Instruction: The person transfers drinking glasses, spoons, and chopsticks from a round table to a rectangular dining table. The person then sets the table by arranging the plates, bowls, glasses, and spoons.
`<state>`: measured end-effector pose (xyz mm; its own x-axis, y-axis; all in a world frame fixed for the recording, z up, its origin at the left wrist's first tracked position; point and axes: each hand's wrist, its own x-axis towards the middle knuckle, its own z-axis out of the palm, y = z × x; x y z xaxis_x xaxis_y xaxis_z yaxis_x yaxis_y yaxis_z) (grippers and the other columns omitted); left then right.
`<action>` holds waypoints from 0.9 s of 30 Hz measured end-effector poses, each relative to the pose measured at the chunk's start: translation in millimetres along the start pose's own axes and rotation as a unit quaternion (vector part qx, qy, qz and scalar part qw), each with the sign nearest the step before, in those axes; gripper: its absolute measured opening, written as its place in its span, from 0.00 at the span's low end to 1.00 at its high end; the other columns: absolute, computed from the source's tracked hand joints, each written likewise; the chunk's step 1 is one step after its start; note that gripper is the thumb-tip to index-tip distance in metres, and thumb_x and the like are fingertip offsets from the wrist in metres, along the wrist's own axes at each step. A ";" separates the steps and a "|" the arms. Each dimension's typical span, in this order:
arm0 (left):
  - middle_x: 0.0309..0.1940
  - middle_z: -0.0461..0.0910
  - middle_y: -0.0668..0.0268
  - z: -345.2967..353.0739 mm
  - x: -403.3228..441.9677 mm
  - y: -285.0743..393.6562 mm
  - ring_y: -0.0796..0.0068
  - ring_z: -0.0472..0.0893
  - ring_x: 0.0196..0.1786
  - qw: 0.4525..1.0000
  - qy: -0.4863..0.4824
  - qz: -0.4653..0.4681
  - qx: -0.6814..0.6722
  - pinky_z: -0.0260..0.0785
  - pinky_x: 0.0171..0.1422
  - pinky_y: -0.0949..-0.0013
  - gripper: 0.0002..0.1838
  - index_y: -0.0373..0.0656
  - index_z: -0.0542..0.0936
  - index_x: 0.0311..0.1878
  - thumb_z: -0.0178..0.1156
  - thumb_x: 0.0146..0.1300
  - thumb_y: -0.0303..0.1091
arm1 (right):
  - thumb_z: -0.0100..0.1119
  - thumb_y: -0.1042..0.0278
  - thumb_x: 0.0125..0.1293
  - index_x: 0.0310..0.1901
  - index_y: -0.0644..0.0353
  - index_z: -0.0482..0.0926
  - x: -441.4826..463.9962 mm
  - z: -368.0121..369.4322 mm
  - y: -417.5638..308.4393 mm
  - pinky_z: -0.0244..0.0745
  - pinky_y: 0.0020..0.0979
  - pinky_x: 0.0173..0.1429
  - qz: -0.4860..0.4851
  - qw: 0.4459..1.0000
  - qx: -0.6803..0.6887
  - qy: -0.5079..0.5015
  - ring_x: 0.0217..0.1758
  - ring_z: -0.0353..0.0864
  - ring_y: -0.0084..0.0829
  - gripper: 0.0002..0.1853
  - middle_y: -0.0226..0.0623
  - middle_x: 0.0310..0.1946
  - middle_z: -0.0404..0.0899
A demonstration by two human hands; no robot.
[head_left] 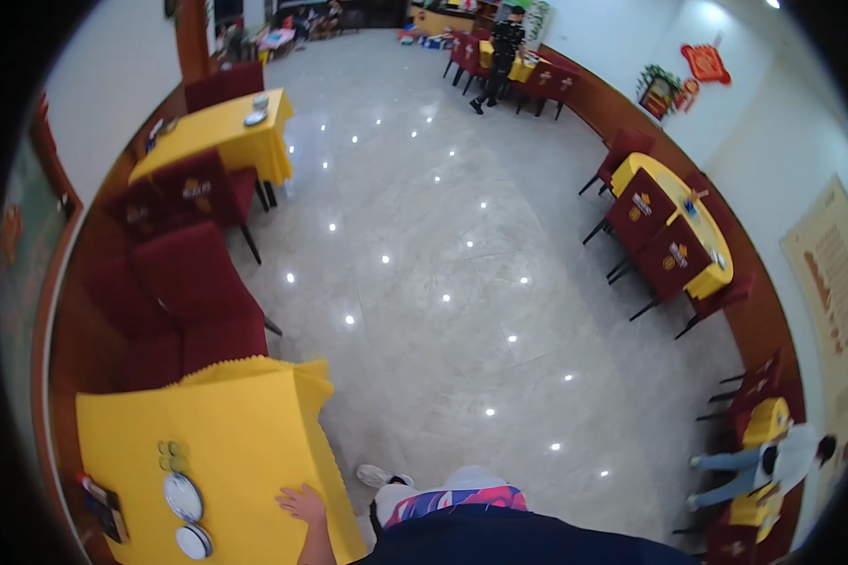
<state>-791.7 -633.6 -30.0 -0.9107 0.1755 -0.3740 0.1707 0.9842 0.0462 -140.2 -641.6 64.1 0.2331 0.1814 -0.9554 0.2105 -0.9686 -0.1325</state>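
Seemingly at a cloth-tending step, the spread left hand (303, 506) sits on or just above the yellow tablecloth (245, 424) at near left; moving on likely calls for sparing the plates (183, 496). Right hand unseen.

Maroon chairs (203, 282) sit ahead of the grip (301, 506), a yellow-draped bench (231, 143) beyond them! Well to the grip's right, a person (801, 457) in a pale top stands; far ahead and right, a red ornament (706, 63) hangs.
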 end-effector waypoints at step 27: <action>0.29 0.82 0.59 117.5 -270.5 296.9 0.67 0.81 0.28 0.350 -0.183 0.784 0.480 0.69 0.29 0.65 0.15 0.37 0.81 0.34 0.50 0.65 0.38 | 0.32 0.38 0.74 0.40 0.73 0.81 118.3 -193.5 -69.2 0.80 0.33 0.45 -0.222 0.818 0.513 -0.132 0.33 0.85 0.35 0.39 0.46 0.36 0.84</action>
<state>-450.5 -391.3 -23.9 0.6633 0.2958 -0.6874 0.5601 -0.8054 0.1939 56.5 -520.2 11.4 0.1077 0.6433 -0.7580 -0.7211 -0.4743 -0.5050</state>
